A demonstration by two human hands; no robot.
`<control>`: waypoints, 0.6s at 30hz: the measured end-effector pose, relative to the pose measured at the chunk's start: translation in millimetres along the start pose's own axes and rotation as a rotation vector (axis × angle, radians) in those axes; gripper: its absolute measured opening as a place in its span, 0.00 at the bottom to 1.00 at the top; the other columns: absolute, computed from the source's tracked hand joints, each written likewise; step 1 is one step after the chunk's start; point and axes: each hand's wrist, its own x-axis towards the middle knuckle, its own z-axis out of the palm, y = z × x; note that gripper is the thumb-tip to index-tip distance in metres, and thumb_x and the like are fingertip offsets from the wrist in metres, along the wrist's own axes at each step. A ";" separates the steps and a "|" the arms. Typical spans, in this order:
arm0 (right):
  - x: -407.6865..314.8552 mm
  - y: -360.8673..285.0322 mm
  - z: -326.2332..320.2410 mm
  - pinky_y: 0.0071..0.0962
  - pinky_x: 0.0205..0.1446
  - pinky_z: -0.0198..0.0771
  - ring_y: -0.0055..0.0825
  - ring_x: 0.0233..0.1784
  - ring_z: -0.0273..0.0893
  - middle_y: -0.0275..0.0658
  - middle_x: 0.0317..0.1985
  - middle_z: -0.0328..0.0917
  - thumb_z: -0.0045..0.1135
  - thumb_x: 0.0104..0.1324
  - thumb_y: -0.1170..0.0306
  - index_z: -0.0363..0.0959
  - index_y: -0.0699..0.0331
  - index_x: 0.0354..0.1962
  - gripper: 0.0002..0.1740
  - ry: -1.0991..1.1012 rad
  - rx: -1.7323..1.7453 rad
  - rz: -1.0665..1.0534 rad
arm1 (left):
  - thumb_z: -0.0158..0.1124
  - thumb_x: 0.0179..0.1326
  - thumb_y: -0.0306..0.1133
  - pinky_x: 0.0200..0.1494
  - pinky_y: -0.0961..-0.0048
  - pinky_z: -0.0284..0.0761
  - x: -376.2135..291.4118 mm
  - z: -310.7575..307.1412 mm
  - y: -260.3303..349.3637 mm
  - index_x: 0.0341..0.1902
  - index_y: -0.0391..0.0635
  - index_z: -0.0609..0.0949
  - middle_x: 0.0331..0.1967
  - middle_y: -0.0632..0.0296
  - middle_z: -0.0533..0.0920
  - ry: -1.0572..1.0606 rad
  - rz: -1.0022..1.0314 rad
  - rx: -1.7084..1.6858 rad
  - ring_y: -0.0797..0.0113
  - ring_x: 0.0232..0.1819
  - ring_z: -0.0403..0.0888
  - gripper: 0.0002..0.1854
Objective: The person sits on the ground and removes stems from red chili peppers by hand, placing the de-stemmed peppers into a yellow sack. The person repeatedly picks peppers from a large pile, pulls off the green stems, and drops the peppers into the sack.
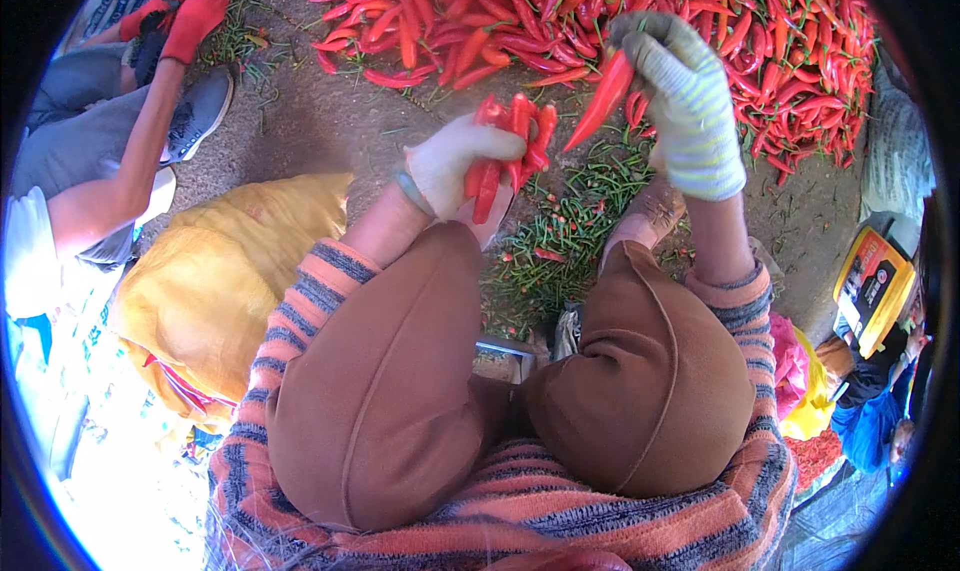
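In a pale glove, my left hand (469, 151) is closed around a bunch of red chili peppers (517, 140) above my left knee. My right hand (679, 98), gloved in white with yellow-green stripes and dark fingertips, pinches one larger red chili pepper (604, 98) near its stem end; the tip points down and left. Beyond both hands lies a big heap of red chili peppers (780, 53) on the ground. Green pepper stems (547, 263) with a few red bits are strewn between my feet, below and between the hands.
At the left sits another person with red-gloved hands (196, 20) over more green stems. A yellow-orange sack (217, 271) lies beside my left leg. On the right are a yellow and black container (874, 290), a translucent plastic bag (896, 143), pink and yellow bags, and another person farther off.
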 end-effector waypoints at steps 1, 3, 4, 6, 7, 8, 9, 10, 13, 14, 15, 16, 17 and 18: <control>-8.6 1.4 3.1 0.19 0.43 0.68 0.15 0.38 0.73 0.32 0.36 0.79 0.54 0.67 0.67 0.77 0.66 0.45 0.13 -0.055 -0.126 -0.066 | 0.61 0.55 0.31 0.52 0.70 0.75 3.1 0.7 -3.0 0.55 0.35 0.75 0.43 0.53 0.82 -0.023 0.005 -0.011 0.63 0.45 0.81 0.23; -20.1 16.8 15.5 0.18 0.42 0.67 0.14 0.37 0.71 0.32 0.36 0.78 0.54 0.67 0.69 0.75 0.67 0.46 0.13 -0.121 -0.223 0.047 | 0.61 0.57 0.32 0.53 0.69 0.75 9.3 2.7 -10.0 0.57 0.35 0.74 0.46 0.52 0.82 -0.031 0.026 -0.045 0.62 0.47 0.81 0.24; -23.2 26.1 20.6 0.18 0.42 0.67 0.14 0.37 0.71 0.32 0.36 0.78 0.54 0.67 0.70 0.75 0.68 0.47 0.13 -0.103 -0.100 0.114 | 0.61 0.57 0.33 0.54 0.68 0.75 10.3 2.7 -12.2 0.57 0.35 0.74 0.47 0.52 0.82 -0.072 0.019 -0.049 0.61 0.48 0.81 0.25; -23.5 42.9 26.5 0.20 0.42 0.69 0.16 0.37 0.72 0.34 0.36 0.79 0.53 0.68 0.72 0.74 0.69 0.46 0.12 -0.073 -0.187 0.068 | 0.61 0.57 0.33 0.56 0.67 0.75 9.4 4.0 -16.7 0.58 0.35 0.74 0.48 0.51 0.82 -0.116 -0.008 -0.047 0.60 0.51 0.81 0.25; -26.8 48.1 25.2 0.20 0.43 0.69 0.17 0.37 0.72 0.34 0.36 0.79 0.53 0.68 0.72 0.73 0.69 0.46 0.11 -0.110 -0.147 0.025 | 0.61 0.57 0.33 0.57 0.67 0.74 8.4 5.0 -18.0 0.58 0.35 0.74 0.49 0.51 0.82 -0.127 -0.012 -0.027 0.60 0.52 0.81 0.25; -30.7 53.5 26.2 0.20 0.44 0.70 0.18 0.38 0.73 0.35 0.36 0.79 0.53 0.68 0.73 0.73 0.69 0.45 0.11 -0.115 -0.127 0.050 | 0.61 0.57 0.33 0.57 0.67 0.74 8.5 6.7 -18.5 0.58 0.36 0.74 0.50 0.51 0.82 -0.144 -0.010 -0.005 0.60 0.52 0.80 0.25; -34.4 56.5 25.2 0.21 0.45 0.70 0.18 0.38 0.73 0.35 0.37 0.79 0.53 0.68 0.73 0.73 0.70 0.45 0.10 -0.114 -0.089 0.073 | 0.61 0.57 0.33 0.58 0.67 0.74 8.5 9.0 -19.1 0.58 0.36 0.74 0.50 0.51 0.82 -0.143 -0.014 0.031 0.60 0.53 0.80 0.25; -34.2 59.9 26.9 0.22 0.46 0.71 0.19 0.39 0.73 0.36 0.36 0.79 0.54 0.67 0.75 0.73 0.69 0.44 0.09 -0.109 -0.222 -0.007 | 0.61 0.56 0.32 0.57 0.66 0.74 10.0 13.3 -20.9 0.56 0.37 0.74 0.49 0.53 0.82 -0.147 -0.012 0.018 0.61 0.52 0.80 0.24; -40.1 62.9 24.4 0.25 0.44 0.70 0.20 0.37 0.73 0.37 0.34 0.78 0.56 0.65 0.77 0.73 0.69 0.42 0.08 -0.067 -0.311 -0.174 | 0.61 0.55 0.30 0.56 0.66 0.75 15.1 24.2 -18.0 0.55 0.38 0.75 0.48 0.55 0.82 -0.098 -0.107 0.084 0.63 0.50 0.81 0.23; -40.9 63.1 22.6 0.25 0.44 0.71 0.21 0.37 0.74 0.38 0.34 0.77 0.56 0.65 0.77 0.73 0.68 0.41 0.07 -0.068 -0.324 -0.190 | 0.61 0.54 0.27 0.53 0.67 0.76 17.3 27.4 -16.1 0.53 0.38 0.76 0.43 0.58 0.82 -0.107 -0.100 0.087 0.65 0.47 0.82 0.20; -40.8 63.5 21.0 0.26 0.43 0.71 0.22 0.37 0.74 0.38 0.33 0.77 0.56 0.64 0.77 0.73 0.68 0.41 0.07 -0.076 -0.330 -0.222 | 0.61 0.54 0.25 0.52 0.68 0.77 18.0 30.6 -15.0 0.51 0.39 0.77 0.42 0.58 0.83 -0.093 -0.100 0.086 0.66 0.45 0.82 0.19; -40.6 62.9 18.0 0.26 0.43 0.71 0.24 0.36 0.75 0.39 0.33 0.77 0.56 0.64 0.77 0.73 0.68 0.40 0.07 -0.076 -0.325 -0.258 | 0.62 0.54 0.24 0.50 0.70 0.77 18.8 33.3 -14.1 0.50 0.39 0.77 0.41 0.58 0.83 -0.080 -0.098 0.085 0.67 0.44 0.82 0.18; -40.4 62.2 14.7 0.32 0.43 0.71 0.33 0.37 0.75 0.43 0.33 0.77 0.56 0.62 0.76 0.74 0.67 0.40 0.08 -0.101 -0.379 -0.297 | 0.63 0.53 0.23 0.49 0.72 0.77 18.9 35.3 -13.7 0.48 0.40 0.78 0.40 0.58 0.83 -0.075 -0.088 0.080 0.68 0.43 0.82 0.17; -40.5 60.6 11.2 0.38 0.43 0.71 0.42 0.38 0.76 0.47 0.34 0.77 0.56 0.61 0.74 0.74 0.67 0.39 0.08 -0.120 -0.422 -0.338 | 0.64 0.51 0.22 0.42 0.73 0.78 19.4 37.4 -14.4 0.46 0.40 0.78 0.36 0.60 0.83 -0.020 -0.058 0.134 0.70 0.37 0.82 0.16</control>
